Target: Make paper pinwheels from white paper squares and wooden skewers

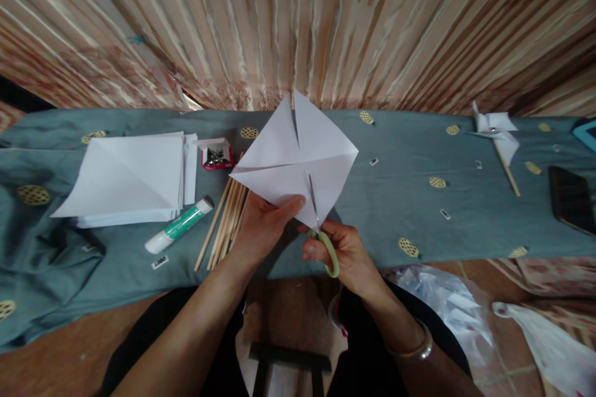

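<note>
Cutting paper square [298, 158], scissors [321, 232] in right hand [347, 254]

Single view, head-worn: looks forward and down from close above the table [465, 211], its cloth band across mid-frame; curtain [326, 18] fills the upper frame, floor the lower edge.

A pleated, striped curtain [372, 25] in cream and brown with faint floral prints fills the whole back, hanging down to the far edge of the surface [400, 198], which is draped in a blue-grey cloth with yellow oval motifs. Below the near edge, reddish-brown floor tiles [69, 360] show in dim, soft light.
</note>
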`<state>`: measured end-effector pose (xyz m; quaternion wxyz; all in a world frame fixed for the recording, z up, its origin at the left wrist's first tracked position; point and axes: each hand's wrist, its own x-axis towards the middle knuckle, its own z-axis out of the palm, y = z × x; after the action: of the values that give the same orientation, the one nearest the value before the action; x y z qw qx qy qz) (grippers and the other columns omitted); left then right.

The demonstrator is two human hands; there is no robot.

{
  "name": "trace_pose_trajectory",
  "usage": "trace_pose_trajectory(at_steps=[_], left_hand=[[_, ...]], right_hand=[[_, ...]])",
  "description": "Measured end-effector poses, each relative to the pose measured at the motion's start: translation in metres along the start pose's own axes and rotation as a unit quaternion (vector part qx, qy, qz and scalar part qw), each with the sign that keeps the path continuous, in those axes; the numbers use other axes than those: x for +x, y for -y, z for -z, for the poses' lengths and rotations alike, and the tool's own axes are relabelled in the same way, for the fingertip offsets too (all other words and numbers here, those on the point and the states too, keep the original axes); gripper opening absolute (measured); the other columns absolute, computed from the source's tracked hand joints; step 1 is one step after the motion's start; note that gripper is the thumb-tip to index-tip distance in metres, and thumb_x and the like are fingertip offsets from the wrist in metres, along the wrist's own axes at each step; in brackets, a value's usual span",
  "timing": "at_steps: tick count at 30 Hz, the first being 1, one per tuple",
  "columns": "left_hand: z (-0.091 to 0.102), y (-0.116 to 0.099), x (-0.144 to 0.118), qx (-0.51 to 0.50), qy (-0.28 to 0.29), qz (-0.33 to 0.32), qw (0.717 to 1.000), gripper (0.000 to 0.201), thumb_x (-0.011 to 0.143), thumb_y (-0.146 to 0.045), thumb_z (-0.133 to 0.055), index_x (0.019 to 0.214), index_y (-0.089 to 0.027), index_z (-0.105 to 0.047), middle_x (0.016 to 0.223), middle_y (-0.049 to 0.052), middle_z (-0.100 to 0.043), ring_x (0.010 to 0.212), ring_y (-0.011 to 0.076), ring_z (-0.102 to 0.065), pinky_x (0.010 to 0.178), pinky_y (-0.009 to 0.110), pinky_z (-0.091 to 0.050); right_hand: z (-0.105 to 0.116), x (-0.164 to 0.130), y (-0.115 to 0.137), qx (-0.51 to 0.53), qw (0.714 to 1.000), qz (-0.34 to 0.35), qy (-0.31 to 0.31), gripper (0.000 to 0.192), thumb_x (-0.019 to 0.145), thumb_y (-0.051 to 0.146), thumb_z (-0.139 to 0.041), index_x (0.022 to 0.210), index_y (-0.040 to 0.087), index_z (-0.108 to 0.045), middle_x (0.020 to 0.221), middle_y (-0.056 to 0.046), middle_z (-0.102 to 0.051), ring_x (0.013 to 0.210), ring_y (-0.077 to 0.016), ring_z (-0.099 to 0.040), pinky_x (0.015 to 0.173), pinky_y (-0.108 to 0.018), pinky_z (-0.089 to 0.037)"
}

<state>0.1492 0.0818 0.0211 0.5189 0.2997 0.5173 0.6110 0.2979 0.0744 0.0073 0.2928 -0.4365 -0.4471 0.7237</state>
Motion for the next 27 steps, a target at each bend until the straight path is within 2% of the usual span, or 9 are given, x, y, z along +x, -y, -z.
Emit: trace_pose_trajectory(at_steps=[5, 16, 21, 27], left_hand=[[0.0005, -0.0003, -0.0005, 0.007, 0.004, 0.001, 1.0, 0.016, 0.066, -0.02, -0.076, 0.078, -0.016, -0.067, 0.069, -0.001, -0.067, 0.057, 0.0126, -0.058, 0.053, 0.024, -0.049], [0.0014, 0.0018, 0.001, 0.013, -0.007, -0.015, 1.0, 0.017, 0.065, -0.02, -0.076, 0.08, -0.017, -0.07, 0.076, 0.001, -0.071, 0.066, 0.0149, -0.062, 0.061, 0.025, -0.052], [0.0014, 0.0024, 0.0012, 0.012, -0.005, -0.014, 1.0, 0.013, 0.065, -0.021, -0.076, 0.075, -0.017, -0.07, 0.074, 0.001, -0.07, 0.065, 0.0143, -0.061, 0.06, 0.025, -0.051], [0.0024, 0.0041, 0.0002, 0.003, -0.004, 0.003, 1.0, 0.014, 0.065, -0.023, -0.078, 0.075, -0.017, -0.07, 0.072, 0.001, -0.069, 0.062, 0.014, -0.059, 0.057, 0.025, -0.051]], right_hand=[[-0.0003, 0.0001, -0.0003, -0.006, 1.0, 0.007, 0.002, 0.043, 0.061, 0.054, -0.083, 0.082, 0.018, -0.07, 0.059, 0.003, -0.061, 0.054, -0.01, -0.053, 0.054, -0.023, -0.045], [-0.0008, 0.0006, -0.0009, 0.002, 1.0, -0.005, -0.005, 0.044, 0.058, 0.055, -0.084, 0.08, 0.019, -0.07, 0.058, 0.004, -0.06, 0.052, -0.0098, -0.052, 0.052, -0.023, -0.045], [-0.0005, 0.0, -0.0014, 0.011, 1.0, -0.001, -0.003, 0.041, 0.06, 0.051, -0.084, 0.081, 0.019, -0.07, 0.058, 0.004, -0.06, 0.052, -0.0096, -0.052, 0.052, -0.023, -0.046], [-0.0012, 0.0007, 0.0, 0.022, 1.0, -0.008, -0.01, 0.039, 0.055, 0.044, -0.088, 0.079, 0.019, -0.07, 0.056, 0.005, -0.061, 0.051, -0.0091, -0.052, 0.05, -0.022, -0.044]])
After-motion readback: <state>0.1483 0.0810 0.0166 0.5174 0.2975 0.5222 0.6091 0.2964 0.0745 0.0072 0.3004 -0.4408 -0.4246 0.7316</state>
